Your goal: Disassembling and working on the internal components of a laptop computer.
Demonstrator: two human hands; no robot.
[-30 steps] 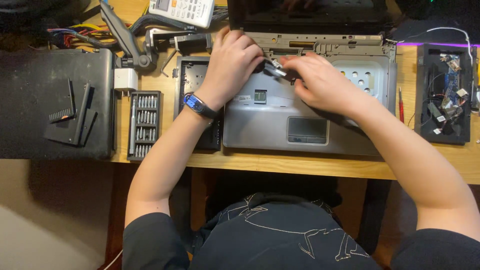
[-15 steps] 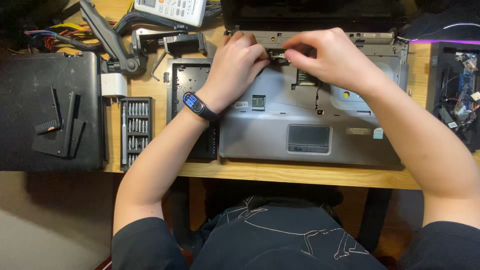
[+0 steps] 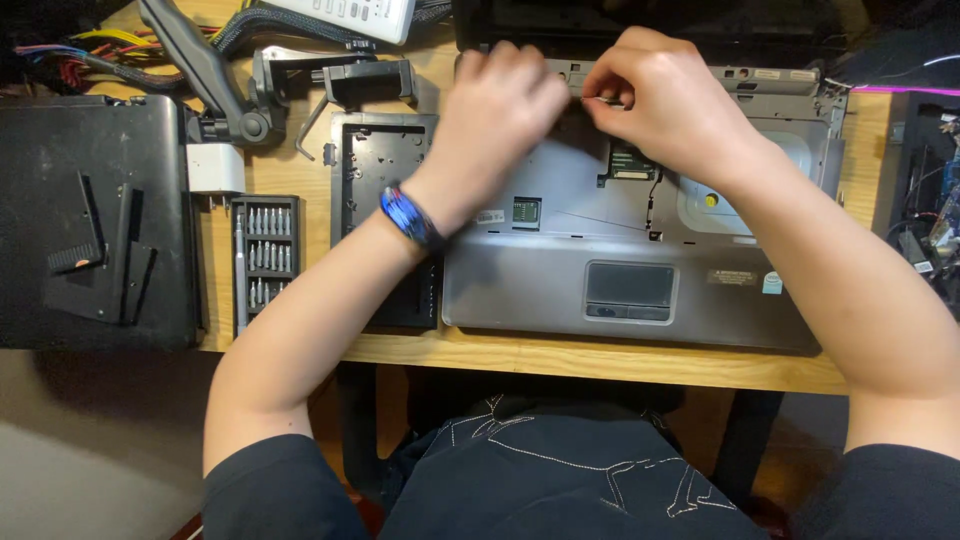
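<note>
I see a wooden desk (image 3: 300, 180): black case (image 3: 95, 220) far left, bit set (image 3: 265, 262) beside it. Left hand (image 3: 505, 110) curled on the open laptop (image 3: 640, 270) at desk centre; right hand (image 3: 665, 100) pinches a small metal part (image 3: 598, 99).

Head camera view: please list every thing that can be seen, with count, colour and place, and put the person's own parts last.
laptop base: 1, grey, keyboard removed, centre of the desk.
small metal part: 1, silver, at the right fingertips, near the hinge edge.
bit set: 1, black case with silver bits, left of the laptop base.
black frame panel: 1, black, between bit set and laptop base.
black case: 1, black, far left.
white adapter: 1, white, above the bit set.
desk: 1, light wood.
wristband: 1, blue, left wrist.
left hand: 1, on the laptop base's upper edge.
right hand: 1, pinching the small metal part.
</note>
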